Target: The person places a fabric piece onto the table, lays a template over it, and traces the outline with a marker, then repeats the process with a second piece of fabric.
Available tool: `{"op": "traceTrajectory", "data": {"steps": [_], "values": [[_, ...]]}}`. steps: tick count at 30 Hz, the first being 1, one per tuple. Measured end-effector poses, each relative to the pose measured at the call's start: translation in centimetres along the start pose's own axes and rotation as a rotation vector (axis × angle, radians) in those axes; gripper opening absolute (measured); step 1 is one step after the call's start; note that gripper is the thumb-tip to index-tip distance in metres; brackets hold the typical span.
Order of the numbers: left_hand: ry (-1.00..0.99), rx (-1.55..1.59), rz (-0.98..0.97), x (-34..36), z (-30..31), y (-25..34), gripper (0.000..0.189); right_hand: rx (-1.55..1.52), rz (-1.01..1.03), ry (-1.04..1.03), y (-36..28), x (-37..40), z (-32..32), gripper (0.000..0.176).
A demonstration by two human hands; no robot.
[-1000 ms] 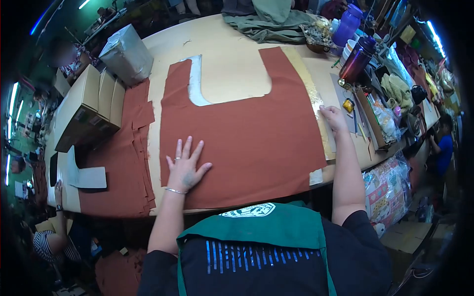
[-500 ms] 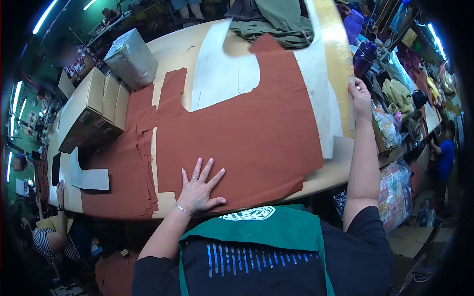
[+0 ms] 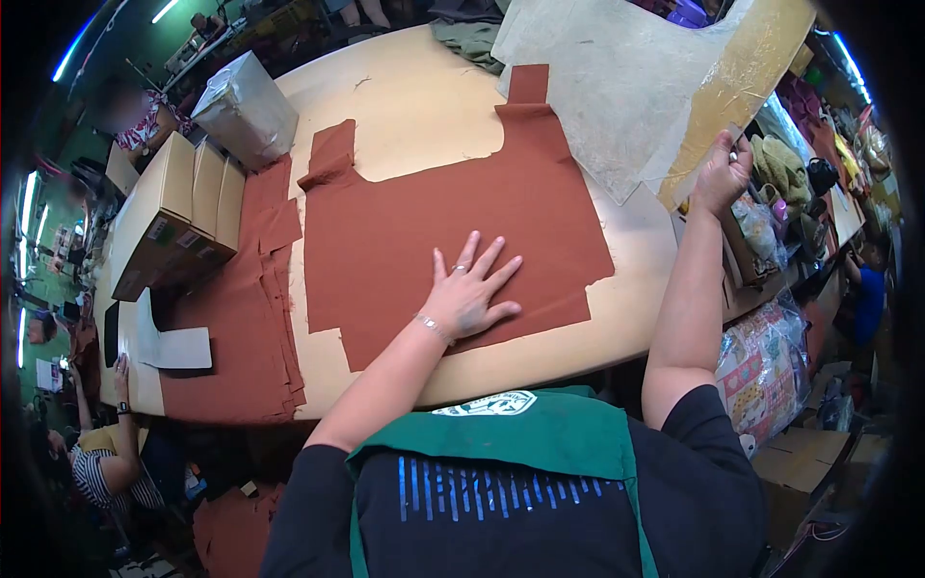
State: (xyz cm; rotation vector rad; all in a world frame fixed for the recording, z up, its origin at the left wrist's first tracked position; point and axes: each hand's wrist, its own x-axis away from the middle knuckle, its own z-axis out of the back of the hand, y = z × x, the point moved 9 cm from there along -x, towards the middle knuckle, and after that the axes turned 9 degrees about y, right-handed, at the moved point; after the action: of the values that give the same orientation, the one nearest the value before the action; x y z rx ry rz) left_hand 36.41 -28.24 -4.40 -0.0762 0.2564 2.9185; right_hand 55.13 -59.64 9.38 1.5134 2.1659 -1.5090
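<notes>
A rust-brown cut cloth piece (image 3: 434, 222) with two upper straps and a scooped opening lies on the pale table. My left hand (image 3: 472, 297) rests flat on its lower part, fingers spread. At the upper right, my right hand (image 3: 721, 181) grips the edge of a large whitish pattern sheet (image 3: 617, 106) with a yellowish taped strip. The sheet is tilted up off the table. The cloth's right strap shows against the sheet's left edge, its lower part creased.
Stacked rust-brown cloth (image 3: 231, 366) lies to the left, beside cartons (image 3: 173, 217) and a grey-wrapped box (image 3: 247, 111). Dark green fabric (image 3: 467, 40) sits at the far edge. Bagged goods (image 3: 766, 361) crowd the right. Other people sit at the left.
The pattern sheet has moved up and right, from partly under the cloth, with my right hand. My left hand has slid up and right over the cloth. The cloth has shifted slightly.
</notes>
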Motion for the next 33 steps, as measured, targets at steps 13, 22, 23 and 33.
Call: {"op": "traceTrajectory", "data": {"steps": [13,22,23,33], "values": [[-0.044,0.066,0.037,2.0,0.1,1.1,0.071,0.184,0.101,0.047,-9.0,-0.4,9.0,0.015],[-0.001,0.010,0.097,1.2,3.6,-1.4,0.070,0.198,0.132,0.011,-8.7,2.1,10.6,0.011],[-0.079,0.019,-0.001,1.4,2.2,1.8,0.070,0.167,0.115,0.002,-8.6,2.1,10.2,0.012],[-0.072,-0.006,-0.096,-0.8,-0.9,4.8,0.067,0.169,0.127,0.001,-8.8,3.0,10.5,0.015]]}}
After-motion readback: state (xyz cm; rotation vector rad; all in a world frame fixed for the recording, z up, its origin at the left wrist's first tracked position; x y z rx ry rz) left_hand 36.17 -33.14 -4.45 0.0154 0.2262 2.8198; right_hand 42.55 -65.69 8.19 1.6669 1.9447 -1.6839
